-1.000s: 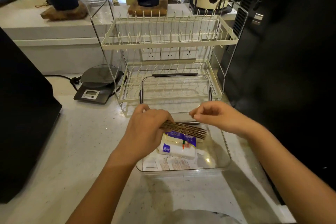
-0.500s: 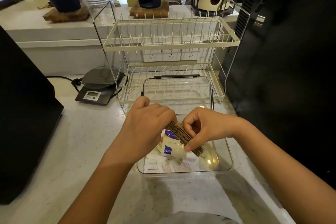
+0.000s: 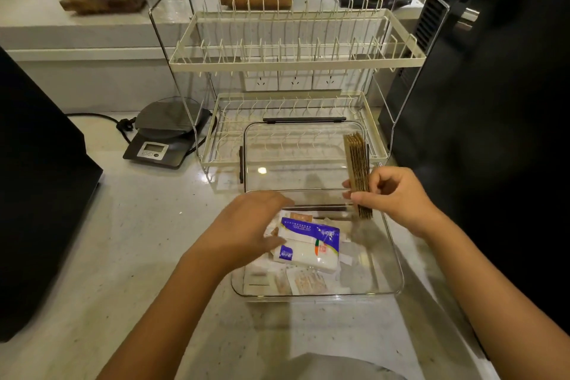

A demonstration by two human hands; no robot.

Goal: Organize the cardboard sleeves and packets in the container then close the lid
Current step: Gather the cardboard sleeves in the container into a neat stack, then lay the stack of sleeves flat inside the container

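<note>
Right hand grips the brown cardboard sleeves, stack upright on edge, long axis vertical, over the clear container at its right wall. Left hand, fingers loosely spread, rests on the white-and-blue packet inside.

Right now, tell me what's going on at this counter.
A person is sorting a clear container on the counter. The right hand holds a stack of cardboard sleeves upright over its right side. The left hand reaches in to the tissue pack, which lies on loose packets. The lid stands open behind.
</note>
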